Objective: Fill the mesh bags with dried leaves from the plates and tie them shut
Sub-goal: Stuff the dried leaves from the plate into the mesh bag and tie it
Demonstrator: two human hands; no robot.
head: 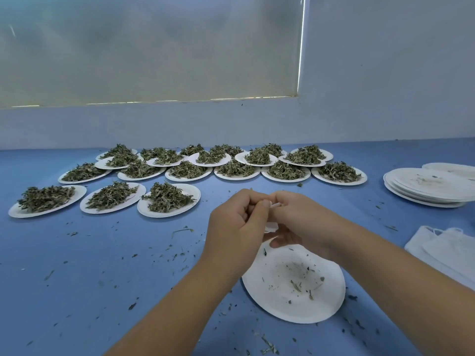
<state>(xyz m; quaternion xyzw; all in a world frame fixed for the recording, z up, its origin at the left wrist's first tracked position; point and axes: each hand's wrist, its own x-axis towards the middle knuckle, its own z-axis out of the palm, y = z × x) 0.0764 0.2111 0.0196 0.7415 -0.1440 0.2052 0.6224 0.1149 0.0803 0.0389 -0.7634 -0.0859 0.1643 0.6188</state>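
Right now my left grip [235, 222] and right grip [295, 219] are raised together over the blue counter [102, 253]. Both are curled tight, pinching a white drawstring [274, 205] that runs between the thumbs. The mesh bag [271, 227] is mostly hidden behind my fingers; only a white scrap shows between the palms, and I can't tell how full it is.

Just below the grips lies an emptied paper plate [270, 291] with leaf crumbs on it, its right edge covered by my right forearm. On the far side, near the wall, sit rows of paper plates [194, 192] heaped with dried leaves [167, 199], several overlapping. At far right is a stack of used plates [411, 181], with another plate behind it cut off by the frame. Nearer right, a pile of flat spare mesh bags [442, 247] lies beside my right arm. Loose leaf bits [182, 230] are scattered across the counter.
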